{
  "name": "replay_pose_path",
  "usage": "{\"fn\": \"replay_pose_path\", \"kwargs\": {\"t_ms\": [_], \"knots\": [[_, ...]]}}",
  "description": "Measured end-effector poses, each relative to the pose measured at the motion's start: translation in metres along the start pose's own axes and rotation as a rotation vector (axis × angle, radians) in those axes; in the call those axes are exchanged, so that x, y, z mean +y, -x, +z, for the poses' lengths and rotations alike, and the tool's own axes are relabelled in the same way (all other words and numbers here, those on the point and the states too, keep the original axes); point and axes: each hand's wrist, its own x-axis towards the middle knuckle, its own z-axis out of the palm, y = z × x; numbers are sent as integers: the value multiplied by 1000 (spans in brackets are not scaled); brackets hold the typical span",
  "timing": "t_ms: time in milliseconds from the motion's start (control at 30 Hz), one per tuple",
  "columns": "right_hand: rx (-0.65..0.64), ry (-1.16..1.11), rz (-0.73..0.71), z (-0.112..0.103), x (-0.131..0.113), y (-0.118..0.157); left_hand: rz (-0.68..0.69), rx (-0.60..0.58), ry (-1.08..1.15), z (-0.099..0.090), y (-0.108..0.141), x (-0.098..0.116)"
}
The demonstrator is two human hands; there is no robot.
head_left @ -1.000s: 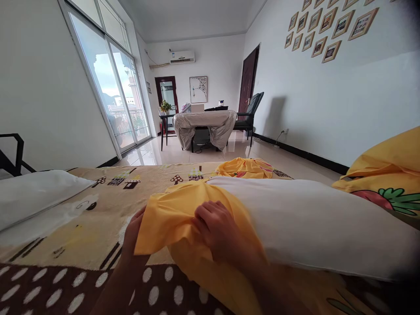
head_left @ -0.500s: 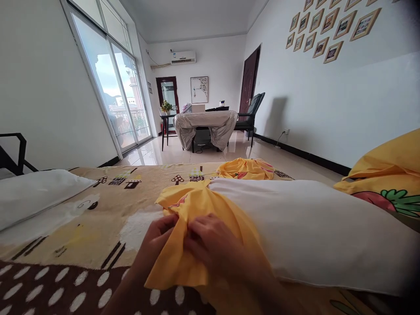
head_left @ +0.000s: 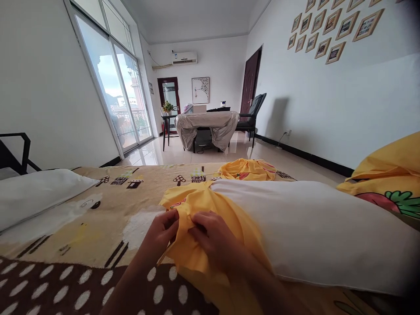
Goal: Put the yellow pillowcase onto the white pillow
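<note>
A yellow pillowcase [head_left: 226,205] covers the near-left end of a long white pillow [head_left: 315,227], its loose cloth bunched in folds. My left hand [head_left: 166,229] is closed on the left edge of the cloth, thumb and fingers pinching it. Just to the right, my right hand [head_left: 210,232] also grips a fold of the same pillowcase, fingers curled. The fingertips of both hands are partly hidden by the cloth. Most of the white pillow lies bare to the right.
All this lies on a beige and brown patterned blanket [head_left: 108,236]. Another white pillow [head_left: 49,188] lies at left. Crumpled yellow cloth [head_left: 247,169] sits at the blanket's far edge, and a yellow fruit-print pillow [head_left: 387,175] at right. Beyond stand a covered table [head_left: 206,118] and a chair [head_left: 252,114].
The loose flap of pillowcase that hung below my hands has been gathered up and turned back. Both hands stay pinched on the cloth, my right hand slightly higher. The view has shifted slightly.
</note>
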Motion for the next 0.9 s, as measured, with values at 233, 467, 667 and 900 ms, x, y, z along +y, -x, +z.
{"fn": "replay_pose_path", "kwargs": {"t_ms": [233,467,667,900], "knots": [[-1,-6,14,2,4,-2,-49,45,-74,-6,-5,-3],[-116,-161,63,-1,6,-4,-13,1,-13,1,-4,-1],[-122,-315,86,1,11,-6,-2,-30,-56,-2,-8,-7],[-56,-374,119,5,14,-8,-10,1,-49,-9,-7,-9]]}}
